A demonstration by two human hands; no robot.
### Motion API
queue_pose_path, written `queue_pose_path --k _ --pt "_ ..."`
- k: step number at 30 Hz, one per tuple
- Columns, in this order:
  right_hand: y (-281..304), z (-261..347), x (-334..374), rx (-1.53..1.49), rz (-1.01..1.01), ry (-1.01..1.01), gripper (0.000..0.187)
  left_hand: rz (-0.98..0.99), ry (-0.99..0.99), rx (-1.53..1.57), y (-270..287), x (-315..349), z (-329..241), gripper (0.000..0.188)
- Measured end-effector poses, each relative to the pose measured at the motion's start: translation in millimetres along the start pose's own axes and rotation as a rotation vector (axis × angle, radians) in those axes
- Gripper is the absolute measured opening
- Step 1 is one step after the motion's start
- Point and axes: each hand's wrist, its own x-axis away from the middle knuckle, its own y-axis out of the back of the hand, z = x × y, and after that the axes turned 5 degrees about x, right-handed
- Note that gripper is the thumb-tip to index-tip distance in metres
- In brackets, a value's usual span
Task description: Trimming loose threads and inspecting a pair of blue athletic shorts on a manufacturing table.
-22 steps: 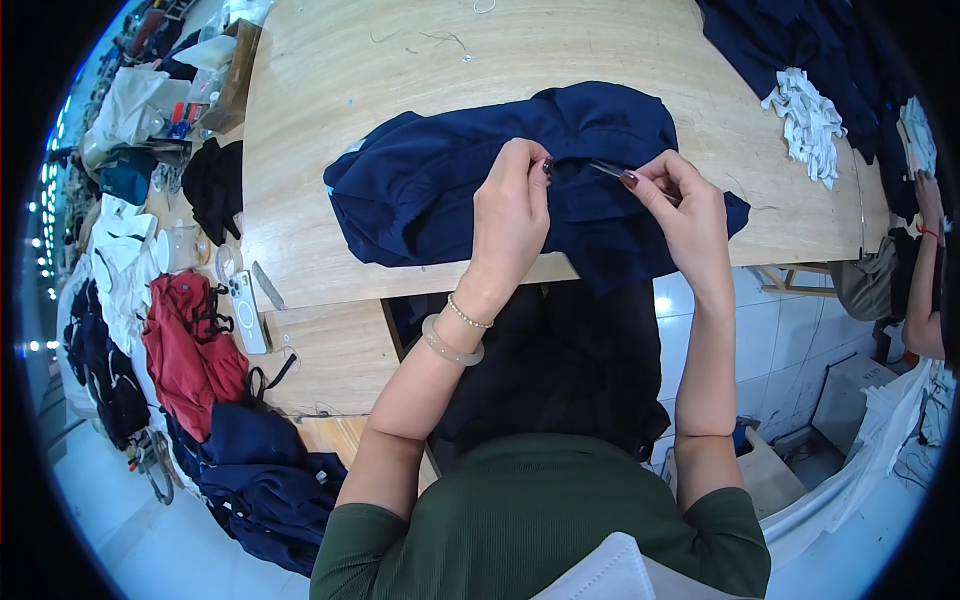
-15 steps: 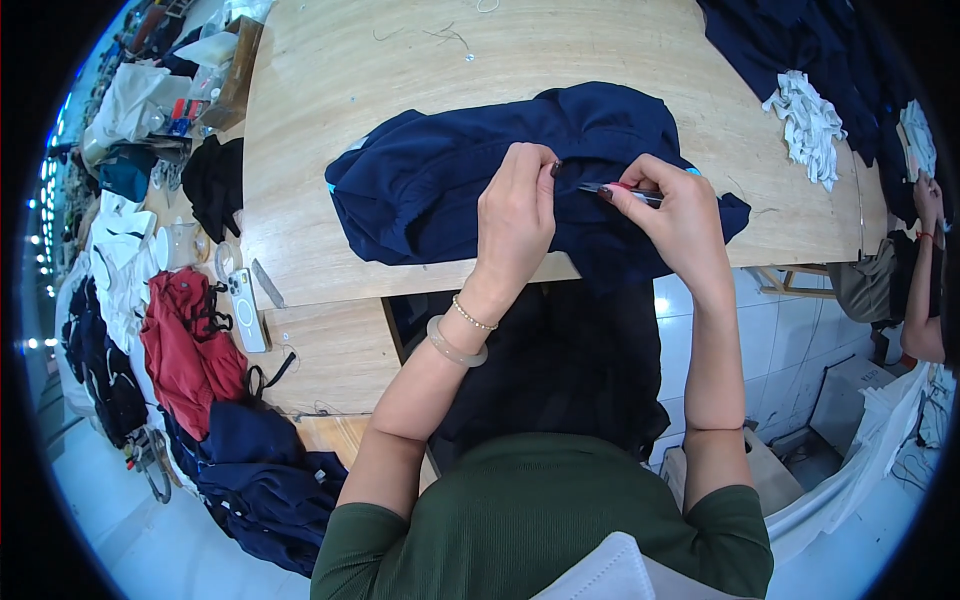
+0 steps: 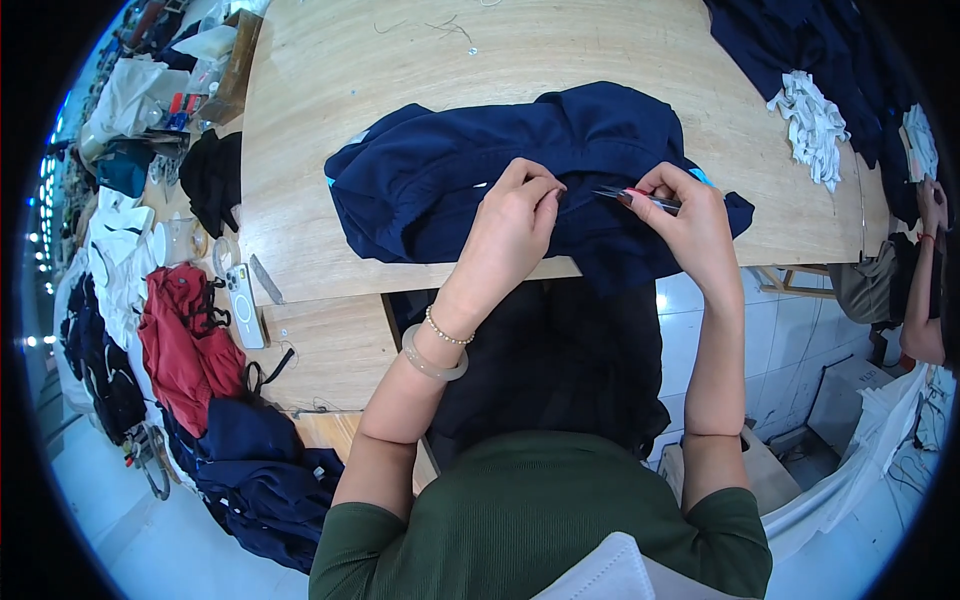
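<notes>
A dark navy garment (image 3: 610, 125) lies bunched at the near edge of the wooden table. Over its middle, my left hand (image 3: 515, 225) is closed in a pinch; whatever lies between the fingertips is too small to name. A small white tag (image 3: 480, 185) shows on the cloth beside it. My right hand (image 3: 690, 230) grips a pair of thread snips (image 3: 607, 193), and their thin metal blades point left toward my left fingertips. A short gap separates the blades from that hand.
Loose threads (image 3: 440, 24) lie on the table (image 3: 330, 60). White cloth pieces (image 3: 812, 125) and more navy fabric (image 3: 790, 50) are at the far right. Left are a phone (image 3: 243, 305), a red bag (image 3: 180, 345) and a wooden box (image 3: 238, 65). Another person's arm (image 3: 930, 290) shows at right.
My left hand has shifted slightly down and left, uncovering the white tag. My right hand with the snips has moved a little right and down, widening the gap between the hands.
</notes>
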Motion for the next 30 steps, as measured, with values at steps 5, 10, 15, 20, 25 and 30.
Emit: queue_pose_path --k 5,10,15,20,25,30 --pt "-1 -2 1 -0.062 -0.011 -0.018 0.022 0.112 0.086 -0.025 3 0 0 0.008" --pt "-2 -2 3 -0.149 0.033 0.011 0.025 0.091 0.100 0.009 -1 1 5 0.004" --pt "0 5 0 -0.168 0.081 0.076 0.021 0.017 0.038 -0.048 -5 5 10 0.005" --pt "-3 7 -8 0.004 0.120 0.162 0.018 -0.001 0.010 -0.056 -7 5 10 0.005" --pt "-7 18 -14 0.203 0.132 0.211 0.024 -0.006 -0.035 -0.065 -7 5 12 0.007" --pt "-8 26 -16 0.289 0.148 0.234 0.025 -0.011 -0.052 -0.060 -8 5 12 0.008"
